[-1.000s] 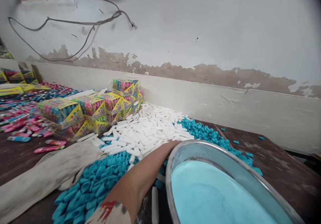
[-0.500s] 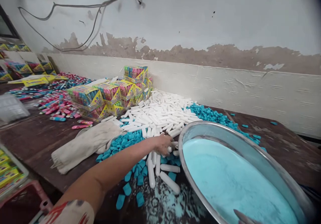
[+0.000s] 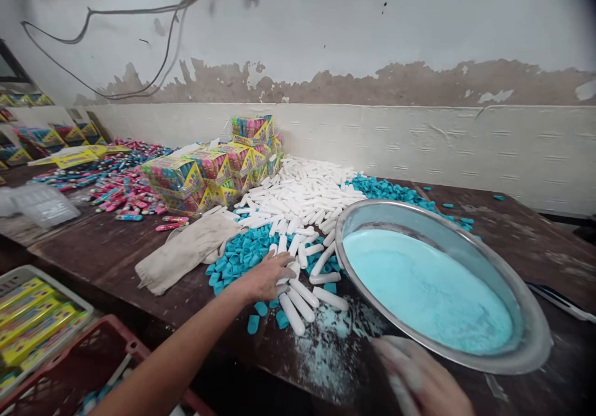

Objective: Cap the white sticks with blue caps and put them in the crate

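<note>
My left hand (image 3: pixel 269 277) is among white plastic tubes with rounded ends, its fingers curled over a few of them. Several more white tubes (image 3: pixel 298 307) lie side by side just below it. Blue plastic caps (image 3: pixel 242 251) are heaped to its left and partly under the tubes. My right hand (image 3: pixel 419 375), blurred and dusted with powder, is at the bottom, outside the near rim of a metal basin (image 3: pixel 535 348). Its fingers are bent round a pale, long shape too smeared to name. Light blue powder (image 3: pixel 428 285) fills much of the basin.
A large heap of white tubes (image 3: pixel 302 186) lies against the wall, beside stacked display boxes (image 3: pixel 209 167). A cloth (image 3: pixel 186 257) is at left, with pink and blue filled tubes (image 3: pixel 125 192) beyond. Crates (image 3: pixel 88 366) stand below the table edge. Spilled powder (image 3: pixel 326 354) marks the tabletop.
My left hand has moved left and toward me, away from the basin rim. My right hand has come out of the basin to its near side. The view has shifted.
</note>
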Demonstrator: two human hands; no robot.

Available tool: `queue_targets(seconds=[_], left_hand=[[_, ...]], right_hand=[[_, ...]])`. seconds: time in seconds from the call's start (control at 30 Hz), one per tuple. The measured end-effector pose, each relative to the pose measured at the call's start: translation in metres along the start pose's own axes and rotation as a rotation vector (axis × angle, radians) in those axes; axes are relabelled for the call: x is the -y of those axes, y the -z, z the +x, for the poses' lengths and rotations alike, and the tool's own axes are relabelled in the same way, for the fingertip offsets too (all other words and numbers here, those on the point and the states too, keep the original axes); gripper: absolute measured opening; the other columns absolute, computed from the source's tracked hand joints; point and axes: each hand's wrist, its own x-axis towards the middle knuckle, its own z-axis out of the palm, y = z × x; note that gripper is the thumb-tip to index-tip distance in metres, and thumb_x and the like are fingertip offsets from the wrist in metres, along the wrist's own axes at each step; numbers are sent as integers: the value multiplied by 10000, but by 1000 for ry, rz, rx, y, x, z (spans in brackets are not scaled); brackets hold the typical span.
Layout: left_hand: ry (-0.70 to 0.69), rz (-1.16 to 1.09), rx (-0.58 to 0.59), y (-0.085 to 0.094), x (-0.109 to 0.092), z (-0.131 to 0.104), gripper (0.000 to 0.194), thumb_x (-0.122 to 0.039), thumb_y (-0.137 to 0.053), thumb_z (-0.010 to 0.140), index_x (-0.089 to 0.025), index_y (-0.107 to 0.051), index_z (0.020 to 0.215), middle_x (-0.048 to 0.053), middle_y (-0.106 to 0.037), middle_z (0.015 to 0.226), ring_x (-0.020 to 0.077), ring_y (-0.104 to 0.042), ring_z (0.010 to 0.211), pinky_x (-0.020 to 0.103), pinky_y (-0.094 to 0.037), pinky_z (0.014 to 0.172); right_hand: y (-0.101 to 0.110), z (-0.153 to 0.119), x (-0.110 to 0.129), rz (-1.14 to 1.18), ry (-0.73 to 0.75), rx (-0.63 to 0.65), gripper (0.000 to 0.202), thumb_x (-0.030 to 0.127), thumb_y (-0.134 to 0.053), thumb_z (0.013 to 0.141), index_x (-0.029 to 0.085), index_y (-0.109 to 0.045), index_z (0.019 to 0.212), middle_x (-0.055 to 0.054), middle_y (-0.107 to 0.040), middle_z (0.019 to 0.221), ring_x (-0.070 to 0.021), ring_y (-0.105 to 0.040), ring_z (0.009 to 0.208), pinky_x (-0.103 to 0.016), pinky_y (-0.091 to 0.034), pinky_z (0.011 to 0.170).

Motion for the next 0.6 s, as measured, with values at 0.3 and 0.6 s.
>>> queue_targets(seconds=[0.3, 0.6], left_hand=[[129, -49, -229, -29, -32, -25, 290, -273, -529, 775, -237, -557, 1062, 77, -402, 1318, 243, -256, 1274, 496, -137, 1057], [281, -67, -348, -47, -39, -48, 273, -216, -517, 766, -225, -559, 1037, 79, -424, 1298, 244, -285, 1257, 500, -173, 1047]], right_hand=[[-71, 88, 15, -319, -181, 389, 394, -34, -357, 736, 101, -621, 995, -159, -607, 1051, -262, -535, 1018, -402, -404, 906], [-90, 105, 27, -249, -182, 394, 383, -14, -315, 796, 113, -604, 1012, -157, -544, 1119, -226, -546, 968, -314, -433, 817]])
